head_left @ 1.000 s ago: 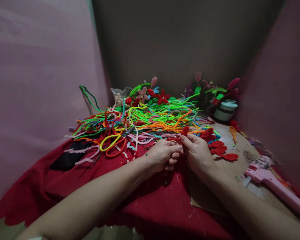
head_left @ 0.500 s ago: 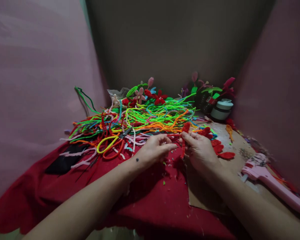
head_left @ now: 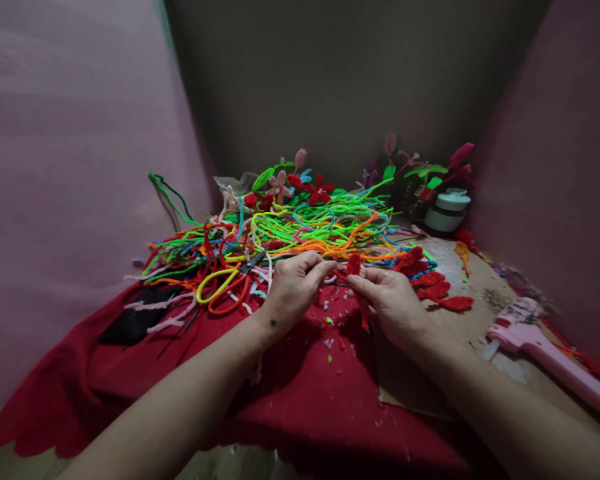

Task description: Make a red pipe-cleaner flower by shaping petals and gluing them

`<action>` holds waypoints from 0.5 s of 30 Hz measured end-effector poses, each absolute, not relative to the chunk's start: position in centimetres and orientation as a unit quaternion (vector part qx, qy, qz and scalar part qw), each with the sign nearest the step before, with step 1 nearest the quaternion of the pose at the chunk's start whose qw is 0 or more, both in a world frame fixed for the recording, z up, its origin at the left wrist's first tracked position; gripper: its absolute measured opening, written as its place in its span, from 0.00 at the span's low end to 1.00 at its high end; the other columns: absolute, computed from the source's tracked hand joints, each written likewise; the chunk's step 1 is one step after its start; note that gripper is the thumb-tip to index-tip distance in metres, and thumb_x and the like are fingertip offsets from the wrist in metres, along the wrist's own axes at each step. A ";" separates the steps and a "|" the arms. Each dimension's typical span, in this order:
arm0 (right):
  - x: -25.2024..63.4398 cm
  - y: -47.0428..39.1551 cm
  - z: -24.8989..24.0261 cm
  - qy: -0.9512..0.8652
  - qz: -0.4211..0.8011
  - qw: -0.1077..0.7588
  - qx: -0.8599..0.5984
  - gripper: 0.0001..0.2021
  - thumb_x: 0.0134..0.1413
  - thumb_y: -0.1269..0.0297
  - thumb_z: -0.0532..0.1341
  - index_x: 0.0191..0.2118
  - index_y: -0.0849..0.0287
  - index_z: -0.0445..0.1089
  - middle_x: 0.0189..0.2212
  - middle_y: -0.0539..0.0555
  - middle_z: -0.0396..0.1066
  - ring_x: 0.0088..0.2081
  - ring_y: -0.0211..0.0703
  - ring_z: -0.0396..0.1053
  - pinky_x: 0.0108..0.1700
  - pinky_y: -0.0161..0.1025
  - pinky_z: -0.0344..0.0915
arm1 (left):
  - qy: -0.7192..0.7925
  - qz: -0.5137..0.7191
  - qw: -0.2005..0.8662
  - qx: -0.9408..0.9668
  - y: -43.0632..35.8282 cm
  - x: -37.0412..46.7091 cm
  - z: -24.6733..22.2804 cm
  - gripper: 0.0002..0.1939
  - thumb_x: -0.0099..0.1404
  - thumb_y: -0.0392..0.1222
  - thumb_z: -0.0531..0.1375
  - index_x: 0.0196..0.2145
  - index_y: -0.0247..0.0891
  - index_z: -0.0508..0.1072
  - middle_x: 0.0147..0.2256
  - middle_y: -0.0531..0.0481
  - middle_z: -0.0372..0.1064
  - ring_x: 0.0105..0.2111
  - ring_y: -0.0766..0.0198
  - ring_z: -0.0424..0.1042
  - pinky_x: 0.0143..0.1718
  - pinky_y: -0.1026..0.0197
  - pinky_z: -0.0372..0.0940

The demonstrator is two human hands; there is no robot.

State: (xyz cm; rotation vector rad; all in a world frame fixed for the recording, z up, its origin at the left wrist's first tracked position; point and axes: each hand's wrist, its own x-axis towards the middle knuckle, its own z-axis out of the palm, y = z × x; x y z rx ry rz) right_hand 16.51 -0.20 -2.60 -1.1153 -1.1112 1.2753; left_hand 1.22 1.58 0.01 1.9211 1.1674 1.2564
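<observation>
My right hand (head_left: 387,297) pinches a fuzzy red pipe-cleaner piece (head_left: 353,265), its loop standing above the fingertips and a tail hanging below. Just to the left, my left hand (head_left: 300,280) has thumb and forefinger closed at the end of a red strand that runs toward that piece. Several finished-looking red petals (head_left: 434,287) lie to the right of my right hand. Behind both hands spreads a heap of coloured pipe cleaners (head_left: 300,230). Scissors (head_left: 233,283) with yellow and red handles rest at its front left.
A pink glue gun (head_left: 540,347) lies on the cardboard (head_left: 410,387) at the right. Behind it stand a pale lidded jar (head_left: 447,212) and fuzzy flowers (head_left: 320,190). A black flat object (head_left: 133,320) is at the left on the red cloth (head_left: 300,400). Small scraps are scattered in front.
My right hand and the red piece have shifted left, closer to my left hand. My left hand has risen slightly, its thumb and forefinger now closed on the strand.
</observation>
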 end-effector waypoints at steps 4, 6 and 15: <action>16.6 -0.2 -2.8 -0.437 0.579 0.533 -0.436 0.12 0.37 0.60 0.67 0.19 0.62 0.67 0.14 0.45 0.60 0.16 0.29 0.50 0.20 0.32 0.43 | 0.426 0.510 0.466 0.584 2.5 1.0 0.6 0.17 0.59 0.52 0.57 0.24 0.35 0.67 0.16 0.58 0.58 0.14 0.75 0.52 0.17 0.68 0.47; 16.7 -0.4 -2.7 -0.441 0.597 0.518 -0.425 0.11 0.37 0.61 0.67 0.19 0.62 0.67 0.14 0.45 0.60 0.17 0.29 0.51 0.21 0.32 0.45 | 0.409 0.491 0.511 0.575 2.6 1.0 0.7 0.15 0.55 0.51 0.61 0.28 0.34 0.70 0.20 0.57 0.62 0.16 0.76 0.54 0.18 0.69 0.48; 16.6 -0.8 -2.2 -0.477 0.620 0.455 -0.425 0.10 0.37 0.62 0.66 0.19 0.63 0.69 0.13 0.45 0.61 0.16 0.29 0.52 0.21 0.33 0.45 | 0.420 0.410 0.537 0.606 2.1 1.5 0.3 0.14 0.47 0.46 0.66 0.21 0.31 0.71 0.16 0.57 0.58 0.16 0.75 0.52 0.19 0.67 0.46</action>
